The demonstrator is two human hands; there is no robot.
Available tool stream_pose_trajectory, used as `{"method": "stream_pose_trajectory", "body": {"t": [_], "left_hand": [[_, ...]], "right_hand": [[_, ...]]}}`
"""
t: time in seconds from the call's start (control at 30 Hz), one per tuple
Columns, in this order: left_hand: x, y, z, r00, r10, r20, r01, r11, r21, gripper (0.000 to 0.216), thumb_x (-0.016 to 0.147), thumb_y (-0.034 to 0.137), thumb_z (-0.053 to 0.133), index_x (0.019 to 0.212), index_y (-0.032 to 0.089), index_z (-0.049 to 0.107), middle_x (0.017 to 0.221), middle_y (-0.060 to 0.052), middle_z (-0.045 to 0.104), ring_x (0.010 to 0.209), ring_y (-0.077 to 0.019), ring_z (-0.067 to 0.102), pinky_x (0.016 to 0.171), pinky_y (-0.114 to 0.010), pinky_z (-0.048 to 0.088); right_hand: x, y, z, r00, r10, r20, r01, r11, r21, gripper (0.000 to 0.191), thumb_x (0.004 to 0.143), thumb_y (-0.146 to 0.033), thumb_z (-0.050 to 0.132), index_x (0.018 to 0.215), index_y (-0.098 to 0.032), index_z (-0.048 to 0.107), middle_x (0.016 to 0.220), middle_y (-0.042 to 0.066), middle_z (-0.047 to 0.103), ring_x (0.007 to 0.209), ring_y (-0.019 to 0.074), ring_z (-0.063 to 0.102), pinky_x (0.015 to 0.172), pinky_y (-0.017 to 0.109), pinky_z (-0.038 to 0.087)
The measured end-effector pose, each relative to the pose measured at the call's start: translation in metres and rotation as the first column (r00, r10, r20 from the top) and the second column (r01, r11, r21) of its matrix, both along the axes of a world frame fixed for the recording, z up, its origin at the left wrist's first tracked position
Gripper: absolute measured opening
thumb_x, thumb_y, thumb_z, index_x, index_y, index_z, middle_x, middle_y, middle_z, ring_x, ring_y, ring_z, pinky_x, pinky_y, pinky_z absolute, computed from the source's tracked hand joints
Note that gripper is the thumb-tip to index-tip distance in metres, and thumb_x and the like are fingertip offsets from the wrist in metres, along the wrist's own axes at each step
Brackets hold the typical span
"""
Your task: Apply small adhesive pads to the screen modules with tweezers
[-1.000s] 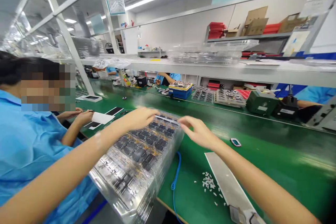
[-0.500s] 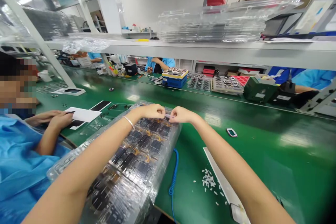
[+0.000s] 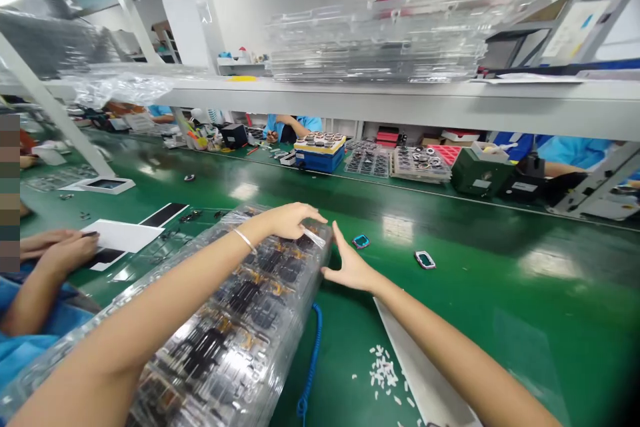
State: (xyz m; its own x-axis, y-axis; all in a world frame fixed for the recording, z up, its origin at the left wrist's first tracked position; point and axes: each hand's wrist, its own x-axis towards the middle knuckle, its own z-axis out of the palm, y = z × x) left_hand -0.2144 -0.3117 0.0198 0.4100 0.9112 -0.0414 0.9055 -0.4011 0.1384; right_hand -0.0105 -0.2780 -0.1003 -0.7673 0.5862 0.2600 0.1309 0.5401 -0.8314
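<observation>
A clear plastic tray stack (image 3: 280, 333), its pockets filled with dark flat parts and orange flex strips, slants across the table. Over its far end is my left hand (image 3: 291, 219), fingers stretched forward and thumb lower. A short shiny clear strip (image 3: 314, 237) lies just under these fingers; whether the thumb touches it I cannot tell. My right hand (image 3: 353, 267) is beside the tray's far right corner, thumb and forefinger spread wide with nothing between them. Right of the tray, a small frame with a blue face (image 3: 361, 241) lies on the green table.
Another small frame (image 3: 425, 259) lies farther right. Small white pieces (image 3: 384, 368) are scattered beside a long pale strip (image 3: 420, 360). A blue coiled cord (image 3: 314, 340) runs along the tray. At left, a co-worker's hands (image 3: 65, 253) hold a white sheet (image 3: 125, 235). A shelf (image 3: 350, 101) spans the back.
Both hands were pinched together at a small pale strip; now they are apart with fingers extended. The right hand has dropped slightly. The view has shifted to the right, revealing the blue-faced frame.
</observation>
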Motion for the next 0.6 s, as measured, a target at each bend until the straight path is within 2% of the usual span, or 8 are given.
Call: {"method": "stream_pose_trajectory", "body": {"t": [0.07, 0.13, 0.27, 0.43, 0.53, 0.6], "left_hand": [[0.007, 0.0, 0.001, 1.0, 0.017, -0.009, -0.017, 1.0, -0.002, 0.055, 0.071, 0.001, 0.058, 0.121, 0.021, 0.069, 0.117, -0.004, 0.075, 0.107, -0.0222, 0.069, 0.091, -0.029, 0.053], [0.013, -0.002, -0.002, 0.998, 0.057, -0.022, -0.057, 0.998, 0.025, 0.039, 0.078, 0.008, 0.061, 0.115, 0.017, 0.069, 0.109, -0.007, 0.076, 0.099, -0.0242, 0.071, 0.086, -0.034, 0.054], [0.025, -0.002, -0.01, 0.991, 0.12, -0.054, -0.118, 0.992, 0.045, 0.021, 0.091, 0.02, 0.063, 0.11, 0.014, 0.066, 0.104, -0.008, 0.072, 0.097, -0.0232, 0.068, 0.087, -0.041, 0.054], [0.033, 0.014, -0.006, 0.979, 0.169, -0.11, -0.176, 0.983, -0.058, 0.018, 0.096, 0.031, 0.062, 0.1, 0.014, 0.067, 0.099, -0.005, 0.07, 0.093, -0.0205, 0.067, 0.087, -0.042, 0.055], [0.037, 0.034, -0.004, 0.963, 0.229, -0.145, -0.249, 0.958, -0.141, 0.02, 0.095, 0.033, 0.063, 0.102, 0.014, 0.067, 0.103, -0.006, 0.069, 0.095, -0.0206, 0.067, 0.086, -0.041, 0.056], [0.036, 0.05, -0.006, 0.945, 0.282, -0.165, -0.313, 0.927, -0.207, 0.022, 0.095, 0.033, 0.064, 0.107, 0.014, 0.066, 0.108, -0.007, 0.068, 0.096, -0.021, 0.067, 0.085, -0.04, 0.056]], "right_hand": [[-0.003, 0.0, -0.005, 0.999, -0.037, -0.04, 0.037, 0.999, 0.002, 0.103, 0.07, -0.028, 0.069, 0.155, -0.011, 0.013, 0.157, 0.022, 0.032, 0.145, 0.0307, 0.036, 0.118, 0.048, 0.032], [-0.007, 0.0, -0.006, 0.993, -0.079, -0.084, 0.081, 0.997, 0.012, 0.089, 0.071, -0.023, 0.064, 0.15, -0.009, 0.025, 0.153, 0.022, 0.04, 0.14, 0.0316, 0.043, 0.117, 0.049, 0.034], [-0.011, 0.005, -0.005, 0.984, -0.078, -0.162, 0.085, 0.996, 0.038, 0.064, 0.074, -0.015, 0.058, 0.136, -0.016, 0.045, 0.135, 0.015, 0.059, 0.122, 0.0287, 0.059, 0.108, 0.047, 0.044], [-0.011, 0.021, -0.007, 0.971, -0.045, -0.235, 0.048, 0.999, 0.006, 0.039, 0.08, -0.011, 0.06, 0.119, -0.019, 0.057, 0.116, 0.009, 0.068, 0.106, 0.0231, 0.065, 0.099, 0.043, 0.05], [-0.017, 0.034, -0.011, 0.966, -0.026, -0.258, 0.013, 0.999, -0.052, 0.02, 0.089, -0.022, 0.066, 0.108, -0.016, 0.061, 0.104, 0.005, 0.068, 0.096, 0.0194, 0.066, 0.091, 0.042, 0.054], [-0.022, 0.044, -0.015, 0.969, -0.015, -0.247, -0.013, 0.994, -0.112, 0.02, 0.093, -0.031, 0.065, 0.104, -0.014, 0.063, 0.099, 0.004, 0.067, 0.09, 0.0174, 0.066, 0.085, 0.039, 0.056]]}}
